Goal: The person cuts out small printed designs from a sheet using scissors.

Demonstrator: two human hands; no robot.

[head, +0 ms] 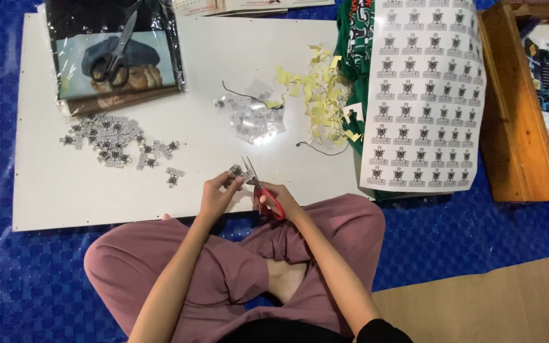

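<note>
At the upper left of the frame a wrapped picture [117, 60] lies on the white board [46, 190], with black scissors [114, 56] resting on top of it. Just below it, left of centre, sits a pile of cut stickers [110, 141], small black-and-white pieces, a few strays trailing toward the middle.

At lower centre the left hand [216, 195] is curled closed, its fingertips pinching a small sticker piece [236, 171] just above the board's near edge. Right beside it the right hand [277, 201] is wrapped through the handles of the red scissors [263, 188], whose blades point up and left to meet the piece; the blades look only slightly parted.

Above the hands, at the centre of the board, lies a heap of clear trimmings [253, 119], and to its right a scatter of yellow scraps [320, 95]. At the right of the frame a sheet [424, 95] of uncut stickers, many rows deep, drapes over green cloth [352, 44] and the board's right edge. A wooden tray [516, 114] stands further right.

Judging by this, a good share is done: the pile on the left is sizeable and the offcuts plentiful. But the sheet on the right looks nearly whole, so most of the cutting seems to remain.
</note>
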